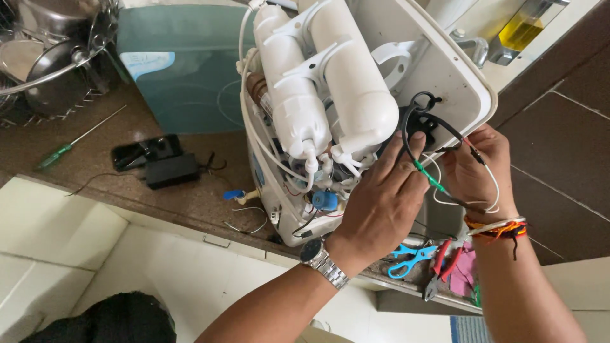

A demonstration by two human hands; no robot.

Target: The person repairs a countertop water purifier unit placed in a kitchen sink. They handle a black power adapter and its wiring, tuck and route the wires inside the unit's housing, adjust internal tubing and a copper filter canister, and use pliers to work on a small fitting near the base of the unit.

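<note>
White filter cartridges (330, 82) exposed in the opened purifier (406, 70): left hand (381, 203) pinches a green-tipped lead (424, 174), right hand (473, 168) grips thin wires (476, 155), a wiring step demanding careful terminal alignment next.

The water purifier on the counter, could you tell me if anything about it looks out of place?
Yes. The water purifier lies opened, its white filter cartridges and tubing exposed. Loose wires hang out between both hands, and the teal cover sits detached behind.

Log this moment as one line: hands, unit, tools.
left hand: on wires | right hand: pinching wires | purifier: opened, on counter | scissors, pliers: unused
</note>
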